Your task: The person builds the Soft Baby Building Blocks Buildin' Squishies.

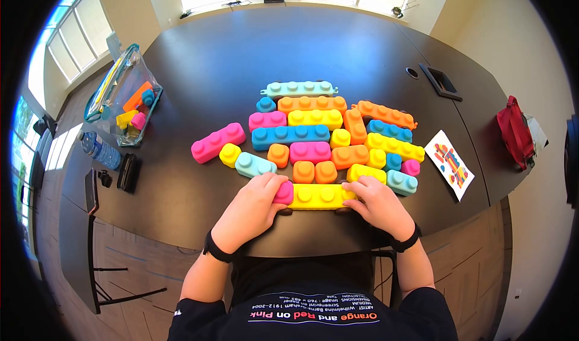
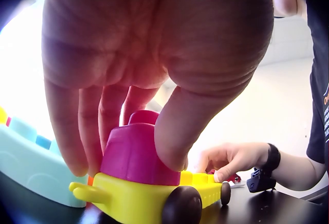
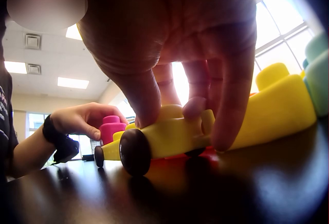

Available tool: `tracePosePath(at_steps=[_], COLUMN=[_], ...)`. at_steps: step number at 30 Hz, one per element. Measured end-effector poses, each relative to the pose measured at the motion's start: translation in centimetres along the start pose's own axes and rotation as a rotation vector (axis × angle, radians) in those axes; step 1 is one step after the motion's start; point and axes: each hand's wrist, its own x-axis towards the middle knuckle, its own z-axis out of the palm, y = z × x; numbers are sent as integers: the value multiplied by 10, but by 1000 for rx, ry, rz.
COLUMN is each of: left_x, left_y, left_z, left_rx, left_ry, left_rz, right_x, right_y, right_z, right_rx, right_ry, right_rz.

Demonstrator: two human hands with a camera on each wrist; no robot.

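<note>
Pinches a pink block [image 1: 283, 194], set on the left end of a yellow wheeled base [image 1: 316, 197], with the left hand [image 1: 249, 201]. Grips the base's right end with the right hand [image 1: 383, 205]. Has the base standing on dark wheels [image 3: 135, 152] near the close edge of the black table [image 1: 211, 51], with two orange blocks [image 1: 304, 172] just beyond, a light blue block [image 1: 256, 165] near the left hand and a yellow block [image 1: 367, 174] just beyond the right. Shows a printed sheet [image 1: 449, 165] to the right and a clear bag [image 1: 123, 78] at left.
</note>
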Motion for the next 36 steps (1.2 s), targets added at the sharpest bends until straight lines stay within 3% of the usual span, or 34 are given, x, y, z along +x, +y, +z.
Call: tracePosePath(at_steps=[17,19,21,25,27,30,31,32,36], left_x=[-2,0,2,6,-1,-7,-8,-7,-3], left_y=[-3,-11,-19,-79,-112,-146,-153,-155,-160], left_z=[-6,-20,-49,-81,-87,-88,-86,-86,-84], left_rx=[6,-72,-341,159,343,402,298,195,260], left_ry=[-72,-33,-72,215,176,128,80,28,29], left_rz=[-29,93,-126,-97,-172,-224,-237,-250,-275], right_x=[0,0,0,-1,-1,-2,-1,0,0], right_y=[-2,-1,0,0,1,1,1,0,0], right_z=[0,-1,0,-2,-1,-1,-1,-2,-1], right_rx=[0,7,13,19,8,-3,7,-12,-13], right_ry=[6,10,11,-16,-13,-9,-9,20,6], right_rz=[4,-3,4,31,27,21,22,-15,-3])
